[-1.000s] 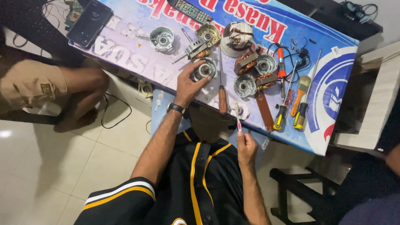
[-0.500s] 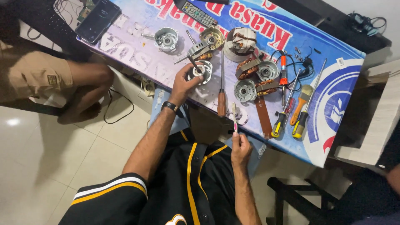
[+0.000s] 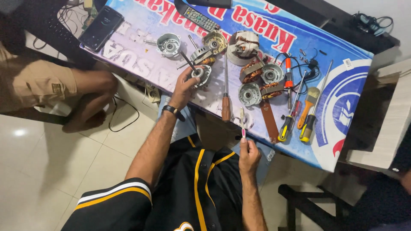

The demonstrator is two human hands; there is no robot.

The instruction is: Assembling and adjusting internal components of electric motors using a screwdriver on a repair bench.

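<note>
Your left hand (image 3: 185, 87) gripping the round silver metal motor housing (image 3: 201, 73) on the printed blue table cover (image 3: 342, 107), your right hand (image 3: 248, 156) pinching a slim pink-handled brush (image 3: 242, 124) upright, wooden-handled screwdriver (image 3: 225, 92) lying between them.

Lying on the printed table cover (image 3: 342, 107) are three yellow-handled screwdrivers (image 3: 286, 127), one wooden-handled screwdriver (image 3: 225, 107), one paintbrush (image 3: 309, 102), one remote control (image 3: 201, 18) and one dark phone (image 3: 101, 28); two hands (image 3: 185, 87) are showing over it.
</note>
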